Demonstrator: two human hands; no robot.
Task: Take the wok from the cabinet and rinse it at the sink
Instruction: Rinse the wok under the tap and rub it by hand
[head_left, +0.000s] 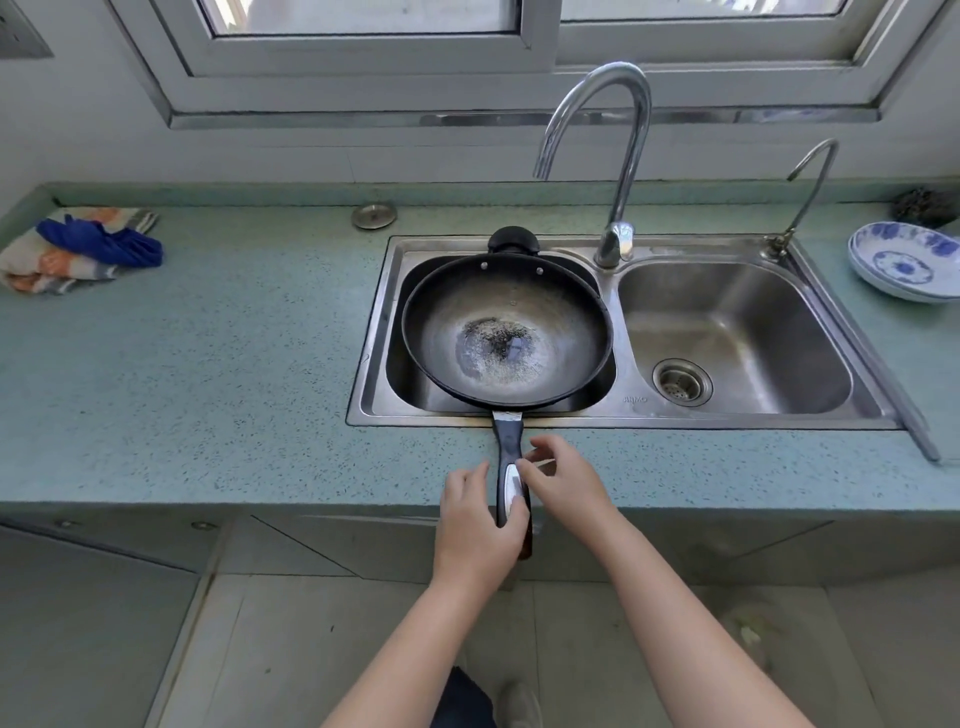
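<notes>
Two grips meet on one long handle (508, 441). The left grip (475, 525) wraps the tail end of it, fingers under and thumb across the top, holding the wok (506, 332) steady. The right grip (569, 480) comes in from the other side with bent fingers, and its fingertips (522, 466) touch the pale inlay on the handle's upper face. Whether it pinches there or only rests cannot be told.

The wok sits bowl-up in the left basin (400, 374) of the double sink (613, 415) and nearly fills it, the rim roughly level. That placement seems deliberate: the tall faucet (618, 156) curves its spout over toward this basin, so water would fall into the bowl, where a dull, speckled residue shows at the bottom. The right basin (727, 332) holds nothing but its drain strainer.

The wok's long axis runs from the back of the surface (208, 389) to its front edge. The small helper handle (513, 240) points away, at the wall under the window, and rests on the sink's far rim. The long handle points straight back at the person, crosses the sink's front rim, lies across the front strip of the surface and overhangs its front edge, where the left grip has it. No water is visible, so rinsing looks not yet begun.
</notes>
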